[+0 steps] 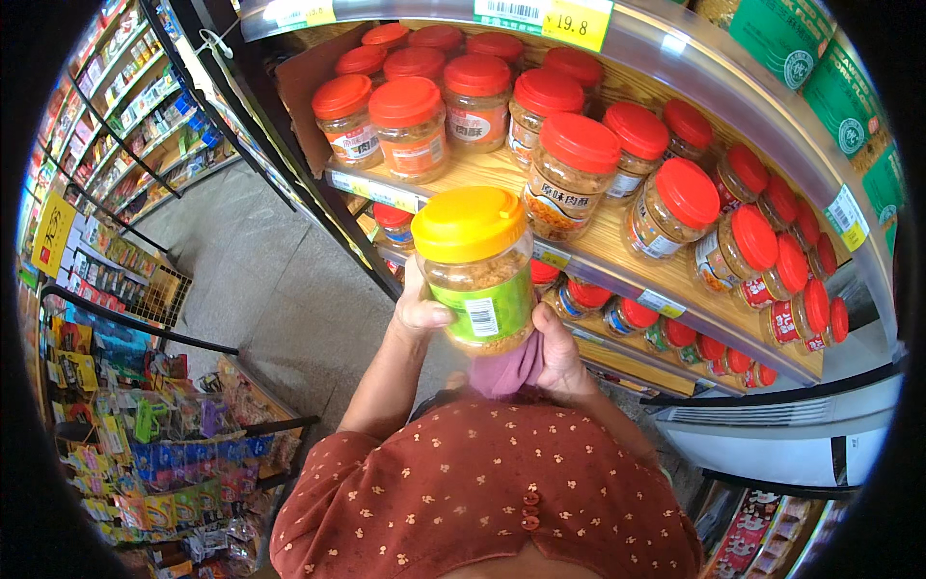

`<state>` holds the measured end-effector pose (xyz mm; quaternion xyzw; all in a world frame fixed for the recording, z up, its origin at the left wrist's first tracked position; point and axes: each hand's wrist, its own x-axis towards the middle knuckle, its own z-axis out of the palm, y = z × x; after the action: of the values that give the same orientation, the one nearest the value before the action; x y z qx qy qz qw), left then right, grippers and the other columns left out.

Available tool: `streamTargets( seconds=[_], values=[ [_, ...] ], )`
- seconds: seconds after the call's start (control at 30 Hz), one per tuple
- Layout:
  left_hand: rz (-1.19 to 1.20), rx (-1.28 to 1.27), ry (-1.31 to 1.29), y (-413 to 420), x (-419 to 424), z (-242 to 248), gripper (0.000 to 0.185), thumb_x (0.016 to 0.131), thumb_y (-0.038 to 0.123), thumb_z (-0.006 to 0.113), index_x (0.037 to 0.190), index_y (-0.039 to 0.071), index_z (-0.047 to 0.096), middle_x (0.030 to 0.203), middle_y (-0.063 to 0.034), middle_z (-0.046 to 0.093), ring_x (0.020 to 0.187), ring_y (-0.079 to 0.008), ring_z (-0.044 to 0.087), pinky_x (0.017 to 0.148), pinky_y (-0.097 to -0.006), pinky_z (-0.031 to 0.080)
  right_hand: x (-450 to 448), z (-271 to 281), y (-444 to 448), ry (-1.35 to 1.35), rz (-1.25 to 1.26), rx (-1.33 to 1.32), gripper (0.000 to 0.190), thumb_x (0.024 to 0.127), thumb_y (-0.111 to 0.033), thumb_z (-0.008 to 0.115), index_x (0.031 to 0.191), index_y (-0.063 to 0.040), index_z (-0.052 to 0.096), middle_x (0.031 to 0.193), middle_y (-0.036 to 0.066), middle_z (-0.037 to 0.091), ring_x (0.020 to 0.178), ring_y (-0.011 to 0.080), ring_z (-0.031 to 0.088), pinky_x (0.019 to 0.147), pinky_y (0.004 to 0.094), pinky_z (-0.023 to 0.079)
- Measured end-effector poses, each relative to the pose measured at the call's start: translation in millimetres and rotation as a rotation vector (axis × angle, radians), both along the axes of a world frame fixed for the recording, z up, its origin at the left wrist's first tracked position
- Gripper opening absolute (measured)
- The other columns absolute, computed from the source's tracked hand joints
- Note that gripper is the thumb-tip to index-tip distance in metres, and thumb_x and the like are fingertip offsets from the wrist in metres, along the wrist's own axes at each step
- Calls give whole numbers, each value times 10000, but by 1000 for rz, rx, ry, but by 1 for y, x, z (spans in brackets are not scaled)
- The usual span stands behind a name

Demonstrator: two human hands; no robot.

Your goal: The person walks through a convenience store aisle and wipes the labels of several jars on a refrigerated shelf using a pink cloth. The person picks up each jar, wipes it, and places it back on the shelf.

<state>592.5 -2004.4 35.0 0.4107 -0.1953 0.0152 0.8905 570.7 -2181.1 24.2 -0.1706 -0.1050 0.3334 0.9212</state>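
A clear plastic jar (474, 271) with a yellow screw lid and a green label bearing a barcode is held up in front of my chest. Brown, crumbly food shows through its wall. My left hand (421, 307) grips the jar's left side, thumb on the label's edge. On the other side, my right hand (561, 354) holds a mauve cloth (506, 369) against the jar's lower right. Its fingers are mostly hidden behind cloth and jar. Just beyond, red-lidded jars (571, 177) stand on a wooden shelf (477, 170).
Price tags line the shelf's front edge (615, 271); more red-lidded jars (629, 313) sit on a lower shelf. Green-labelled packs (781, 36) stand above right. A white appliance (767, 434) is at right. Racks of packaged goods (181, 449) flank the grey floor (268, 246) at left.
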Motion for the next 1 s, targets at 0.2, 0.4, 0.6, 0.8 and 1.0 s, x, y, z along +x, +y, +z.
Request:
streamTargets(
  seconds=[0.2, 0.4, 0.6, 0.8, 1.0],
  values=[
    [171, 199, 11, -16, -7, 10, 811, 700, 245, 773, 1346, -30, 367, 1317, -129, 487, 1220, -217, 463, 1045, -376, 340, 12, 21, -10, -337, -456, -308, 891, 773, -131, 683, 1466, -67, 127, 1444, 108, 320, 1326, 216, 331, 1095, 394, 290],
    [335, 262, 57, -38, -16, 14, 799, 647, 172, 851, 1293, -33, 429, 1221, -124, 548, 1118, -218, 537, 968, -376, 437, 0, 32, 3, -675, -784, -645, 570, 856, -66, 657, 1320, 71, 356, 1241, 109, 519, 1138, 185, 505, 972, 327, 407],
    [272, 6, 92, -18, -5, 18, 885, 544, 221, 847, 1293, -17, 441, 1211, -137, 562, 1101, -257, 566, 964, -388, 447, -11, 29, 9, -511, -519, -569, 606, 852, -117, 678, 1331, 55, 350, 1268, 108, 497, 1169, 169, 474, 995, 318, 377],
    [31, -100, 53, -13, -3, 12, 916, 524, 194, 782, 1324, -37, 399, 1243, -166, 542, 1160, -282, 529, 1019, -401, 401, -10, 23, 4, -257, -218, -294, 801, 734, -206, 763, 1375, -16, 322, 1281, 75, 493, 1184, 182, 470, 1023, 345, 376],
    [25, -10, 92, -16, -6, 12, 859, 578, 180, 779, 1319, -41, 405, 1249, -149, 543, 1150, -246, 535, 1014, -378, 399, -1, 16, 2, -94, -330, -189, 718, 759, -243, 745, 1336, -11, 385, 1229, 87, 549, 1122, 199, 532, 979, 352, 424]
  ],
)
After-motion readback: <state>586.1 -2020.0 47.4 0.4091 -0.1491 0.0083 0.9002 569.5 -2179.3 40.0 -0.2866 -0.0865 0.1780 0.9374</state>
